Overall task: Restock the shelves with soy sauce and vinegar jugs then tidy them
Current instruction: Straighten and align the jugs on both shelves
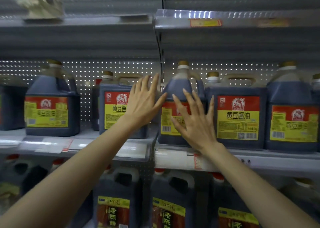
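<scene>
Soy sauce jug (174,85) — dark plastic

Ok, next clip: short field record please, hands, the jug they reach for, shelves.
left hand: open, fingers spread, at the left side of the soy sauce jug
right hand: open, fingers spread over that jug's front label
soy sauce jug: upright on the middle shelf, capped
lower level: dark jugs with red caps, upright
top shelf: one blurred item at left, unidentifiable

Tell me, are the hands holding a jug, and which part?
Nothing is gripped. The right hand rests flat, fingers straight, on the front of the middle soy sauce jug; the left hand is open beside its shoulder.
</scene>
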### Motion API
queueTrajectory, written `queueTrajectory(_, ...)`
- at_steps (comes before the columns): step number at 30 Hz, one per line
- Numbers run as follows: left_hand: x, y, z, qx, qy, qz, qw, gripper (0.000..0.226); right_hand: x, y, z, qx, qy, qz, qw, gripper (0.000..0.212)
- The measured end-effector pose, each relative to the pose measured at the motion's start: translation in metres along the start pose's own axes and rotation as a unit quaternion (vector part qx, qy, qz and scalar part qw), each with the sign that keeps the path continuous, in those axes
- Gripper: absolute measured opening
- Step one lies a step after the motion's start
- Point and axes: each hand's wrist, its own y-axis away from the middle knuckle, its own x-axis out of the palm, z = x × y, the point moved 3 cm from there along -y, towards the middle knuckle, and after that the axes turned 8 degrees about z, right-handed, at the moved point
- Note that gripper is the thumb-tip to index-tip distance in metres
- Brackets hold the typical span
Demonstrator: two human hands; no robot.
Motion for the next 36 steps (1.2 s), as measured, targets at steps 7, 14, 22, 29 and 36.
queueTrajectory(7,-0.009,0.017,0.071,-0.054,-0.058,-0.027,0.996,0.073,0.013,-0.009,0.03,-0.004,0.079,0.009,0.997,0.06)
queueTrajectory(14,-0.012,0.024,0.139,-0.111,0.147,-0.023,0.983,0.099,0.019,-0.038,0.052,0.054,0.13,0.037,0.989,0.065)
queueTrajectory(22,0.014,0.026,0.166,-0.163,0.445,0.05,0.879,0.118,0.02,-0.04,0.047,0.087,0.171,0.043,0.98,0.07)
queueTrajectory(29,0.034,0.019,0.167,-0.203,0.511,0.053,0.833,0.07,0.022,-0.036,0.046,0.096,0.155,-0.023,0.983,0.067)
queueTrajectory(36,0.035,0.018,0.171,-0.197,0.51,0.053,0.835,0.074,0.025,-0.032,0.045,0.115,0.118,-0.047,0.985,0.056)
